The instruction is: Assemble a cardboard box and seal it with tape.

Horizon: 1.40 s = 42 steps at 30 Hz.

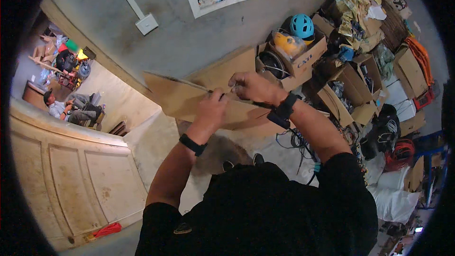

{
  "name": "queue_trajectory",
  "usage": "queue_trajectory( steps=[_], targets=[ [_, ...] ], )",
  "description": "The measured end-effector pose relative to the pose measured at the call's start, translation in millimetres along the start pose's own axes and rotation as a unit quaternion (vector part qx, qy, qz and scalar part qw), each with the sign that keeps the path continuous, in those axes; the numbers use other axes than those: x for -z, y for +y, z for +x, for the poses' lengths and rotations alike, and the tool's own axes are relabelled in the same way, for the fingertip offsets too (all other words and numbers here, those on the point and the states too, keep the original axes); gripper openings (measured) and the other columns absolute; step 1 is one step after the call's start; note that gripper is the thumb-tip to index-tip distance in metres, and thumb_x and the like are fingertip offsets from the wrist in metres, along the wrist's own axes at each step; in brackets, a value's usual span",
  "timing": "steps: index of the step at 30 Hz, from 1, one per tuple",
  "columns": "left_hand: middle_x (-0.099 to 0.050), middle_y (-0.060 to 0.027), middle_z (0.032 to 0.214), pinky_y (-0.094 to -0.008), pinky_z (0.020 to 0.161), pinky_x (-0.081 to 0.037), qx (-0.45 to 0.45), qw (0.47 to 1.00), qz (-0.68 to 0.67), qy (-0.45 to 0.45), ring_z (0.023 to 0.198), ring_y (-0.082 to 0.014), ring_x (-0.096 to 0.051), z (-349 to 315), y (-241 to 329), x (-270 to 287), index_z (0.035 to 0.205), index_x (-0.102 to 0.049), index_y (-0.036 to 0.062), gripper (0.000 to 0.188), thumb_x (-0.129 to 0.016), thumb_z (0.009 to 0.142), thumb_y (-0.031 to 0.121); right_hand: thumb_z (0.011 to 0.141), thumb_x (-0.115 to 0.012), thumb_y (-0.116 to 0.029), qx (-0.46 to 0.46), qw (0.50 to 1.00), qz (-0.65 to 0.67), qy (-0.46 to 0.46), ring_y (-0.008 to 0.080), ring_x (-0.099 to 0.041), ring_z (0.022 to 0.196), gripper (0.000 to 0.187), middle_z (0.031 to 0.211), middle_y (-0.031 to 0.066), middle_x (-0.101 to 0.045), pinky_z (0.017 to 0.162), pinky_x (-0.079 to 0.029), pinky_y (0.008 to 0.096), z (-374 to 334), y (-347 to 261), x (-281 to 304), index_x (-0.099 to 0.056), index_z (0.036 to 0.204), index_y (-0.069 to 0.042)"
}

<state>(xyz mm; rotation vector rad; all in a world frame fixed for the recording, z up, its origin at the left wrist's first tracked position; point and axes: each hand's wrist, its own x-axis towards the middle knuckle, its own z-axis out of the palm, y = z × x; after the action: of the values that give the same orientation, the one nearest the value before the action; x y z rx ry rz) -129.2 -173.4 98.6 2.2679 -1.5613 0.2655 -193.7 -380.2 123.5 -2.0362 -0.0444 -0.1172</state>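
Note:
In front of my body stands a large piece of brown cardboard (pixel 177 98), like an opened box, with a bent panel toward me and another panel behind. At its upper edge my left hand (pixel 212 110) is closed, with the fingers gripping the cardboard; a small dark bit shows by the fingertips. Just right of it, my right hand (pixel 256 87) is over the cardboard with its fingers curled in a pinch. Whatever lies between those fingertips is too small to make out. Both wrists wear black bands.
At the right, cardboard boxes (pixel 310 59) hold mixed goods beside a blue helmet (pixel 302 26). Black cables (pixel 298 144) lie on the floor near my right arm. A panelled door (pixel 85 175) is at the left; through the doorway a person (pixel 71 106) sits on the floor.

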Motion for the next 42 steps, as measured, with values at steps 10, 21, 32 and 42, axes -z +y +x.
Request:
queue_trajectory(
  steps=[10,21,32,42],
  targets=[
    [-0.060,-0.0068,0.106,-0.0407,0.071,-0.054,0.003,0.996,-0.006,0.085,0.086,-0.0289,-0.064,-12,-24,17,0.101,-0.067,0.0127,0.026,-0.064,0.076,0.005,0.085,-0.066,-0.021,-0.032,0.980,-0.122,-0.151,0.0336,-0.067,0.091,0.038,0.098,0.0208,-0.068,0.081,-0.051,0.0401,-56,32,35,-0.063,0.115,0.002],
    [-0.063,-0.0124,0.111,-0.0401,0.078,-0.054,0.030,0.992,-0.043,0.113,0.096,-0.0320,-0.064,-11,-30,36,0.103,-0.065,0.0054,0.031,-0.065,0.072,0.000,0.084,-0.058,-0.020,0.044,0.978,-0.193,-0.062,0.0453,-0.061,0.076,0.020,0.080,0.0247,-0.062,0.065,-0.048,0.0500,-56,63,-3,-0.064,0.092,-0.003],
    [-0.049,-0.0154,0.135,-0.0427,0.080,-0.054,0.008,0.999,0.009,-0.032,0.098,-0.0323,-0.061,-25,-2,-17,0.118,-0.061,0.0053,0.041,-0.060,0.078,0.010,0.087,-0.061,-0.015,-0.004,0.991,-0.135,0.015,0.0438,-0.058,0.065,0.014,0.069,0.0227,-0.058,0.057,-0.045,0.0483,-53,67,-12,-0.063,0.081,-0.003],
    [-0.040,-0.0164,0.145,-0.0437,0.087,-0.053,-0.027,0.997,-0.052,-0.040,0.103,-0.0339,-0.059,-5,10,-28,0.138,-0.050,0.0071,0.064,-0.059,0.075,0.002,0.085,-0.063,-0.014,-0.076,0.992,-0.100,0.010,0.0422,-0.059,0.067,0.013,0.072,0.0230,-0.059,0.060,-0.046,0.0465,-61,41,10,-0.062,0.081,-0.001]
  ],
)
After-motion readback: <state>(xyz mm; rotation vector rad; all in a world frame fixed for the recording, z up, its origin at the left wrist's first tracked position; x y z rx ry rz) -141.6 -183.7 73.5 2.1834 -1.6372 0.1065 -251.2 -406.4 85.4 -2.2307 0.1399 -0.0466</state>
